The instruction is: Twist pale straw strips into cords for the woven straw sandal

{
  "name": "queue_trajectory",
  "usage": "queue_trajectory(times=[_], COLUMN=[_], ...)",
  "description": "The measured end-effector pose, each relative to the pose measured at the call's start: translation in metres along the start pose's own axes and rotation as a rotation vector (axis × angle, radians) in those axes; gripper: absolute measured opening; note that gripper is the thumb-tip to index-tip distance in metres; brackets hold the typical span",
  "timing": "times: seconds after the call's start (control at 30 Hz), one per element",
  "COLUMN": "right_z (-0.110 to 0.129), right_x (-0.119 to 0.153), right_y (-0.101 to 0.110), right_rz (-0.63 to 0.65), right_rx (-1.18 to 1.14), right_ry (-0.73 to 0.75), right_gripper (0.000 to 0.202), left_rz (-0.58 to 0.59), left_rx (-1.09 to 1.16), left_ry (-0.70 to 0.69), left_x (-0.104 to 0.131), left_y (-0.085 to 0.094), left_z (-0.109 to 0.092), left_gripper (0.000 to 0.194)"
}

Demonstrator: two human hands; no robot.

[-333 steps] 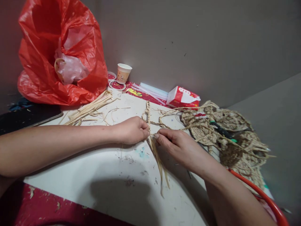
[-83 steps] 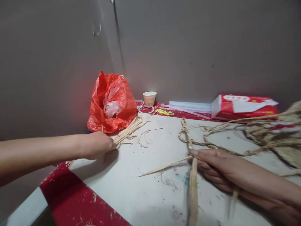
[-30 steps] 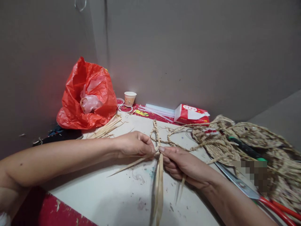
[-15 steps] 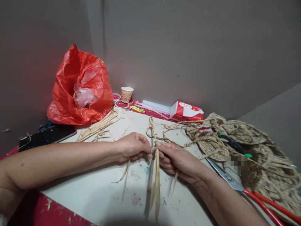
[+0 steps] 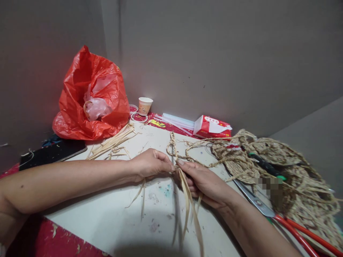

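Observation:
My left hand [image 5: 153, 164] is closed, pinching straw-coloured plant strips at the end of a braid. Thin loose ends hang below its fingers. My right hand [image 5: 199, 180] is closed on the same work, its thumb pressed on the crossing point, and the two hands' fingertips almost meet. Flat pale strips [image 5: 188, 207] hang from between my hands over the white board. The finished braided cord [image 5: 173, 142] runs away from my fingers and bends right toward a heap of braid. What lies inside the fingers is partly hidden.
Loose dry strips [image 5: 115, 142] lie left of centre by a red plastic bag [image 5: 93, 96] and a dark phone-like slab [image 5: 53, 153]. A paper cup [image 5: 145, 106] and tissue pack [image 5: 212, 126] stand at the back. Red-handled scissors [image 5: 259, 203] lie right, beside coiled braid [image 5: 302, 178].
The hanging flat strips have swung from straight down toward the right, against my right hand. Both hands stay at the braid's end with little movement.

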State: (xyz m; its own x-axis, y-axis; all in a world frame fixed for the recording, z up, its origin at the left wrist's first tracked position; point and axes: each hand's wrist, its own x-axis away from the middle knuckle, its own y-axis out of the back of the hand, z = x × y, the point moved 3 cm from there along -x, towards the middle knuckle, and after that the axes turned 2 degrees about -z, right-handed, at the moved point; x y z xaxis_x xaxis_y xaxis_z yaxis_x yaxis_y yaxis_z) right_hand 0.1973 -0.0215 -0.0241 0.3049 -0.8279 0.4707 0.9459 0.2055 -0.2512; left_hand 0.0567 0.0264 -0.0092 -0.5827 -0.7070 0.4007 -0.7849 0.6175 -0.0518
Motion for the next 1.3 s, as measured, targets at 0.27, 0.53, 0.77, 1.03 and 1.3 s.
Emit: queue_trajectory(times=[0.27, 0.53, 0.77, 1.03, 1.3], right_z=[-0.001, 0.001, -0.002, -0.002, -0.001], right_x=[-0.001, -0.004, -0.004, -0.004, -0.002], right_y=[0.001, -0.004, -0.010, -0.013, -0.016], right_rz=[-0.014, -0.159, -0.246, -0.287, -0.254], right_rx=[0.031, 0.144, 0.051, 0.132, 0.120], right_ry=[0.068, 0.136, 0.132, 0.174, 0.180], right_gripper=[0.046, 0.048, 0.046, 0.045, 0.047], left_rz=[-0.006, -0.006, -0.081, -0.076, -0.097], left_rx=[-0.050, -0.318, -0.446, -0.431, -0.195], left_ry=[-0.001, -0.233, -0.134, -0.010, 0.186], left_x=[0.000, 0.000, 0.010, 0.016, 0.024], left_y=[0.003, 0.006, -0.002, -0.009, -0.017], left_z=[-0.001, -0.005, -0.019, -0.022, -0.029], left_gripper=[0.015, 0.018, 0.019, 0.026, 0.031])
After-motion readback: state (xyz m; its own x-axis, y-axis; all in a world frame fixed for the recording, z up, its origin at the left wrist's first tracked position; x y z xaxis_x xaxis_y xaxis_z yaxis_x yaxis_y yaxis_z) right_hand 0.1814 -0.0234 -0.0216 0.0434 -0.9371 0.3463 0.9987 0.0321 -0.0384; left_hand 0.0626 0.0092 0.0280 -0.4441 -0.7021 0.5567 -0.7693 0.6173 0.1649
